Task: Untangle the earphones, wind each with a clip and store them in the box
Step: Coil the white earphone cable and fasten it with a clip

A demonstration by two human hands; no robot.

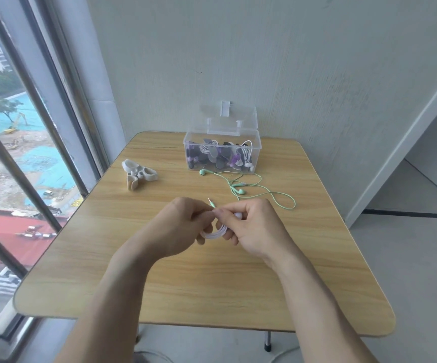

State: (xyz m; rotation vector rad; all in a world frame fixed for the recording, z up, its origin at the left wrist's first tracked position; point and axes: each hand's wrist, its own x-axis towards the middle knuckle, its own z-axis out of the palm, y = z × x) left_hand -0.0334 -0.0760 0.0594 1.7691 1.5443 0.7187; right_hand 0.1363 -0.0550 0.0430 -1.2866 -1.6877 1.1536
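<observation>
head view, coiled white earphones (213, 235) pinched between fingers (220, 214)

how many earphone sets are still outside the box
2. The green earphones lie loose on the table just in front of the clear box. The pale pink earphones are coiled between the left hand and right hand. Nothing suggests more, though the hands could hide some.

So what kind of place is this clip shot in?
Probably a bare upper-floor room used as a work spot, not a furnished home: a folding wooden table against a plain wall, a bare concrete floor, and a tall window looking down on a construction site.
</observation>
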